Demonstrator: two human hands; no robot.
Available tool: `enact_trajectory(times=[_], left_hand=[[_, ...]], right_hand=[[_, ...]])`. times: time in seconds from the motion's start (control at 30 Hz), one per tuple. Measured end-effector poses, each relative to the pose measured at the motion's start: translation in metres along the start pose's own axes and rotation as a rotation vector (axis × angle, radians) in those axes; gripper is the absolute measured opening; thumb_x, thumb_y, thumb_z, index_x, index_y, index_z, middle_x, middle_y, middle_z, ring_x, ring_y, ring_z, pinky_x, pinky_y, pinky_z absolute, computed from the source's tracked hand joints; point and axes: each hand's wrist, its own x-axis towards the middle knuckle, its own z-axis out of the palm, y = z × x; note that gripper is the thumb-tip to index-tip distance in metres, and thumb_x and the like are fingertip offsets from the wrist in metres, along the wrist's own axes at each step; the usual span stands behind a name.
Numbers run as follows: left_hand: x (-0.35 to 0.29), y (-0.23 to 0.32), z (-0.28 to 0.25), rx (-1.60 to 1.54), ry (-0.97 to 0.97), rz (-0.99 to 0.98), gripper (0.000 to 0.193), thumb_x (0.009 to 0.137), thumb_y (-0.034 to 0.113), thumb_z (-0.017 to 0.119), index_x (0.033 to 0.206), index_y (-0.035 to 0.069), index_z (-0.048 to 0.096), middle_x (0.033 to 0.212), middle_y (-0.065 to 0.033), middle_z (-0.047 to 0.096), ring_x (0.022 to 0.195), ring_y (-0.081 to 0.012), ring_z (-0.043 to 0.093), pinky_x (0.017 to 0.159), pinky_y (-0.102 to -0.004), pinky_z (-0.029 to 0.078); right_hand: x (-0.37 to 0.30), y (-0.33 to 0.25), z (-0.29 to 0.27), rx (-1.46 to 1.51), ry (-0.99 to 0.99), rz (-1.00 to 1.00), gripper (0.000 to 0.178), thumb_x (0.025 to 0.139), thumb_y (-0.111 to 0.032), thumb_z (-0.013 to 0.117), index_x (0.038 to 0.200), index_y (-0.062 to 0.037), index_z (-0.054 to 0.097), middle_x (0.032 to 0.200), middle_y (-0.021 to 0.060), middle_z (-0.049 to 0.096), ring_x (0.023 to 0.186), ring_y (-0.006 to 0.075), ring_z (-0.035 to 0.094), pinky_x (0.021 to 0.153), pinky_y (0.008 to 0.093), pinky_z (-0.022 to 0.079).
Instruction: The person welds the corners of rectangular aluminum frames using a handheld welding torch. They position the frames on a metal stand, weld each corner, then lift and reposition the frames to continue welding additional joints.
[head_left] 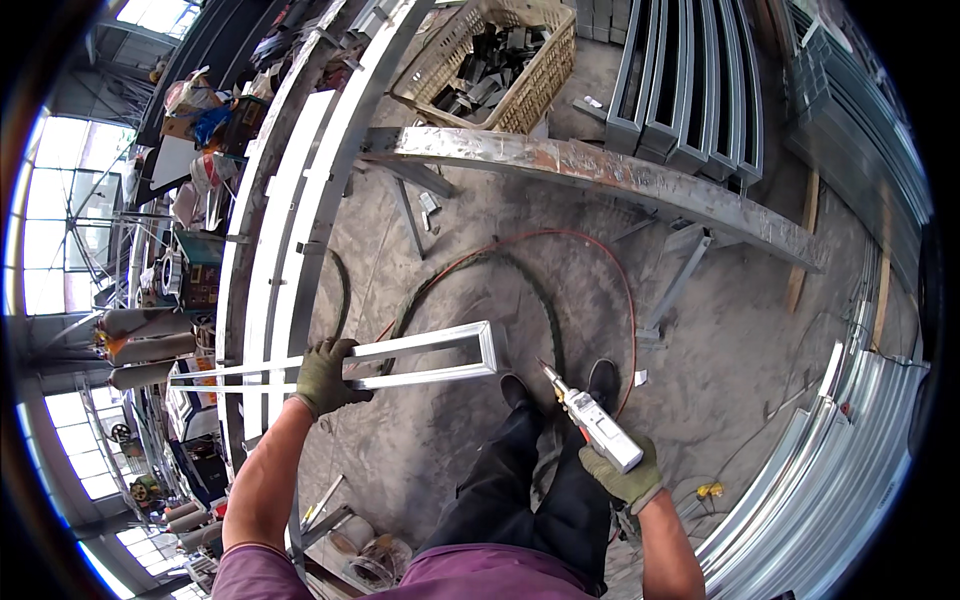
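My left hand [328, 378], in a green work glove, grips a long narrow rectangular metal frame [487, 348] by its near side. One closed end of the frame points right over the floor, while its other end reaches left across the steel rails. In my gloved right hand [630, 475] is a silver-and-white handheld welding gun [605, 430], its fingers wrapped around the rear of the body. The slim pointed tip of the gun aims up and left, apart from the frame's closed end.
Long steel rails [330, 190] run along my left. Across the front lies a worn steel beam [600, 175] on legs, with a yellow plastic crate [548, 80] of dark pieces behind it. Red hose [632, 300] loops on the floor [450, 440]. Metal profiles [810, 500] are stacked right.
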Motion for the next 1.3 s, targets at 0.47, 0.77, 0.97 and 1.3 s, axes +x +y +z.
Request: enact_trajectory(times=[0.47,0.77,0.97,1.3], left_hand=[[0.024,-0.030,-0.023,-0.274,-0.421,0.109,0.108,0.074,0.062,0.096,0.158,0.008,0.057,0.153,-0.0210,0.064,0.144,-0.0403,0.060,0.120,-0.0461,0.049],[0.106,-0.028,0.023,-0.468,-0.915,0.130,0.101,0.082,0.031,0.096,0.167,0.007,0.048,0.143,-0.0113,0.071,0.133,-0.0228,0.063,0.118,-0.0368,0.047],[0.082,-0.028,0.045,-0.504,-0.663,0.169,0.061,0.080,0.014,0.083,0.138,0.001,0.069,0.120,-0.0103,0.078,0.113,-0.0191,0.071,0.103,-0.0379,0.056],[-0.005,0.029,0.002,-0.108,-0.386,0.114,0.096,0.072,0.039,0.094,0.153,0.007,0.054,0.148,-0.0219,0.063,0.138,-0.0416,0.060,0.120,-0.0502,0.046]], right_hand=[[-0.021,-0.031,0.009,-0.061,0.098,0.124,0.031,0.090,-0.030,0.087,0.114,-0.0105,0.084,0.099,0.0100,0.085,0.093,0.0260,0.083,0.084,0.0401,0.065],[-0.043,-0.033,0.020,-0.050,0.206,0.106,0.029,0.089,-0.031,0.088,0.110,-0.0106,0.083,0.096,0.0105,0.084,0.089,0.0297,0.082,0.080,0.0425,0.064],[-0.043,-0.029,0.024,-0.110,0.251,-0.014,0.029,0.089,-0.029,0.089,0.111,-0.0101,0.083,0.097,0.0107,0.084,0.089,0.0291,0.082,0.080,0.0414,0.065],[-0.033,-0.054,0.006,-0.061,0.168,-0.064,0.032,0.090,-0.023,0.089,0.117,-0.0060,0.082,0.096,0.0126,0.084,0.087,0.0272,0.083,0.077,0.0380,0.065]])
